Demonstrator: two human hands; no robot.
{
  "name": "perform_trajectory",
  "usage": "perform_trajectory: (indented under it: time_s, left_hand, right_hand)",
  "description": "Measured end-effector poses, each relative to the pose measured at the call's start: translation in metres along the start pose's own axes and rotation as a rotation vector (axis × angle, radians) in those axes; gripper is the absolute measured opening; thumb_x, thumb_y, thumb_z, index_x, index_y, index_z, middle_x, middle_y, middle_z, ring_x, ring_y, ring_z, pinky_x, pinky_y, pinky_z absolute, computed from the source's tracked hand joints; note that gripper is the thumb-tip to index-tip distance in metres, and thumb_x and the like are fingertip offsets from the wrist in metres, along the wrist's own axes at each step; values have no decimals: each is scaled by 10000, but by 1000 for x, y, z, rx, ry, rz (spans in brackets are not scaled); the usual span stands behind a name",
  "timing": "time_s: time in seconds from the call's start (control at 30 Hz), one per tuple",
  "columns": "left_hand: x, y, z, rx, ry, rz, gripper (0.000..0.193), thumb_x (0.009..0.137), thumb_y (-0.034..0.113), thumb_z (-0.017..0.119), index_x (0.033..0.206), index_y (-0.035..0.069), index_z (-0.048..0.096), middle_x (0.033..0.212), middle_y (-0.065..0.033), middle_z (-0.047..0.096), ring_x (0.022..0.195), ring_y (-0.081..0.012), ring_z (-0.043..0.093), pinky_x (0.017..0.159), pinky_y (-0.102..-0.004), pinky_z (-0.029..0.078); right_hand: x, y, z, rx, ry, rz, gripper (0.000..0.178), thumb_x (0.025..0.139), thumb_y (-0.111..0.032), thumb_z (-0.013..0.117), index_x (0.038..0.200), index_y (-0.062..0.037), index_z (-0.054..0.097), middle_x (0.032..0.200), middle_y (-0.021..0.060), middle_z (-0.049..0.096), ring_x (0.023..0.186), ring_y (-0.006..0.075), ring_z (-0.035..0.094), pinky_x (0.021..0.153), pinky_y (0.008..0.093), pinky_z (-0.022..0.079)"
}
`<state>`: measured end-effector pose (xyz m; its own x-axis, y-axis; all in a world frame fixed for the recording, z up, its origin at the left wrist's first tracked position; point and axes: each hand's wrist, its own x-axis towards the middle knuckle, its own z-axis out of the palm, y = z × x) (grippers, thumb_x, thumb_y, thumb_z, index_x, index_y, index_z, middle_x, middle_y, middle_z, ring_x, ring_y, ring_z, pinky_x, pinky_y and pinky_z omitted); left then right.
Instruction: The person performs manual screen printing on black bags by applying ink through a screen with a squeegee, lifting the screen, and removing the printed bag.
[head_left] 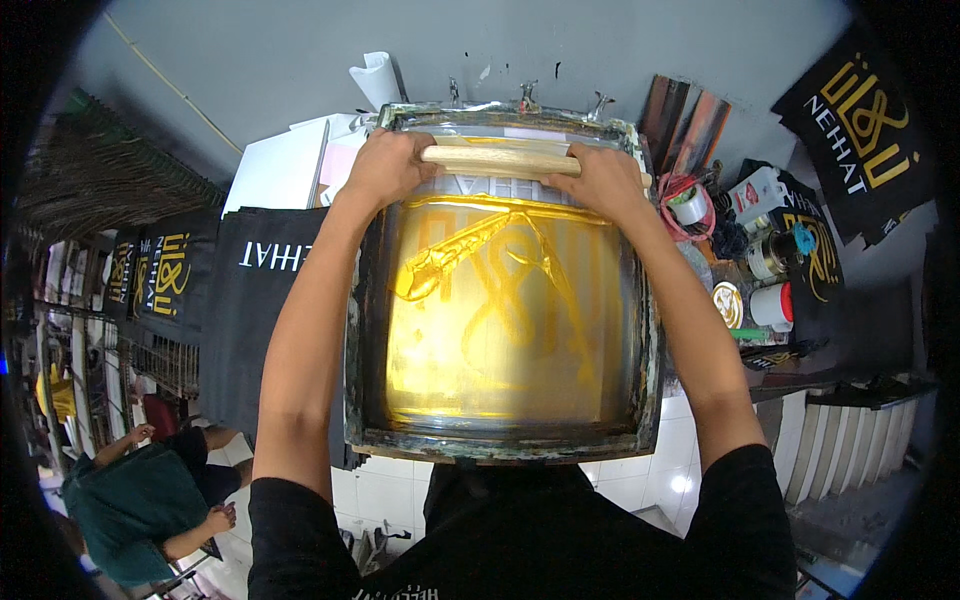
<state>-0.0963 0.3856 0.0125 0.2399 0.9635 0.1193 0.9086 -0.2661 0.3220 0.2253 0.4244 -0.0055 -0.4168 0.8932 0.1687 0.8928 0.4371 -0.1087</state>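
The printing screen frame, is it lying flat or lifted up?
Lying flat: the screen frame rests level on the table, and both hands press the wooden squeegee onto its far end.

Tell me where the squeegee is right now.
In the head view, the squeegee lies across the far end of the screen frame, gripped by the left hand and right hand, above the gold ink.

Both arms outstretched, left hand (pixel 385 168), right hand (pixel 605 180) clenched
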Motion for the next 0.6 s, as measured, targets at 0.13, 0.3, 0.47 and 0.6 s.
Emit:
perform_trajectory:
  time_s: [0.13,0.3,0.47,0.6]
  left_hand:
    - [-8,0,3,-36,52,-14,288,827,238,804,1052,64,761,920,-169,749,838,-361,716,774,-449,546]
    - [-45,5,6,-107,56,-8,285,828,262,798,1020,54,762,926,-174,739,884,-383,703,832,-461,541]
    - [-87,16,12,-83,145,75,246,821,229,806,980,50,749,904,-144,741,832,-353,695,771,-438,535]
    - [-115,27,14,-75,169,90,249,814,228,813,973,47,749,901,-144,740,847,-350,693,799,-432,528]
  right_hand:
    - [-9,-11,4,-81,2,28,770,723,-803,700,952,-72,780,837,172,754,816,352,744,738,471,579]
    - [-34,-23,-3,-56,-26,12,772,699,-816,705,865,-65,772,824,163,749,790,347,739,682,453,568]
    - [-74,-38,-4,-35,8,-2,708,704,-745,748,867,-57,764,840,146,738,799,336,732,703,457,566]
    - [-104,-50,-7,-40,68,-17,686,699,-730,759,840,-59,749,818,132,726,796,319,729,683,442,567]
